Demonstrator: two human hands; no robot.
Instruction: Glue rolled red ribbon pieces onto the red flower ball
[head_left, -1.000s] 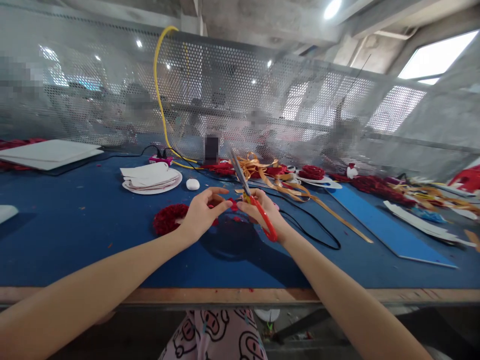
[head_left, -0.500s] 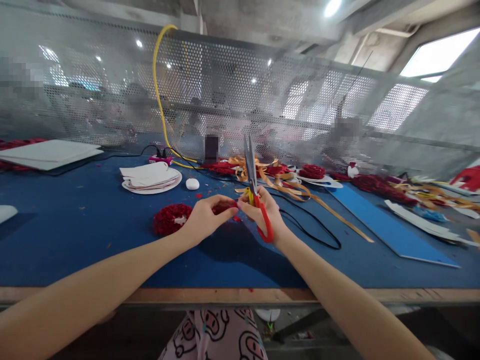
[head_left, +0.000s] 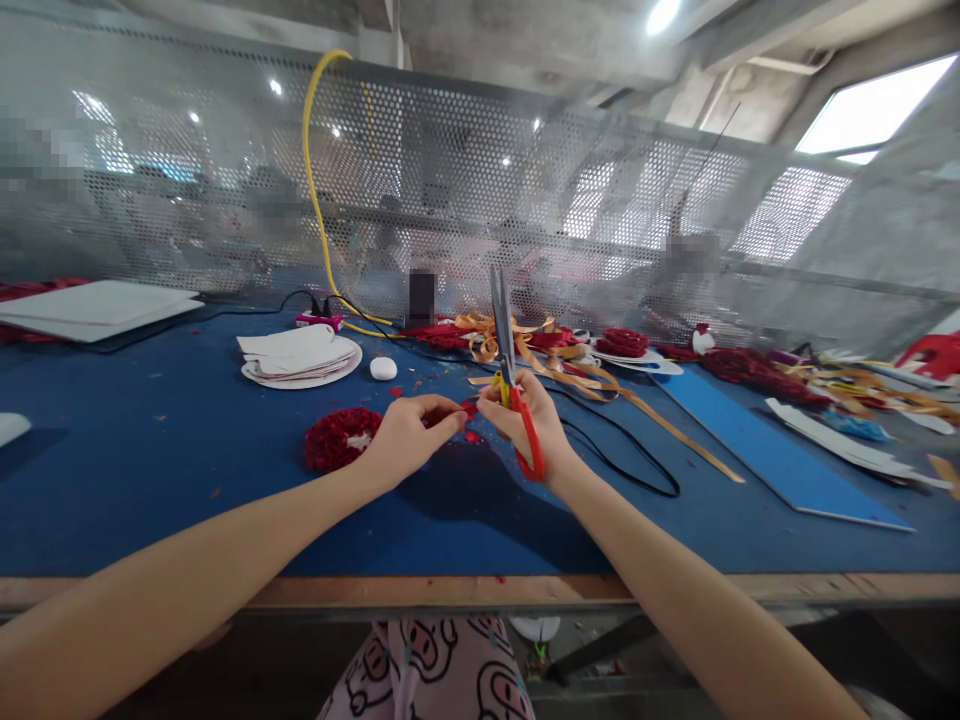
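Scissors with grey blades and a red and yellow handle rest in my right hand, blades pointing up and away from me. My left hand is closed in a pinch at a small dark-red scrap of ribbon or cloth. The right fingertips come close to that scrap; whether they grip it I cannot tell. Beside my left wrist lies a round dark-red ruffled piece with a white patch, partly covered by the hand. More red bits are on the blue table below the fingers.
Behind my left hand are stacked white cut shapes and a white rounded object. Gold ribbon and a black cord lie to the right, beside a blue board. A perforated metal screen closes off the back.
My hands have drawn slightly apart, and more of the red scrap shows between the fingertips. The scissors stay in my right hand, turned a little. The view has shifted slightly.
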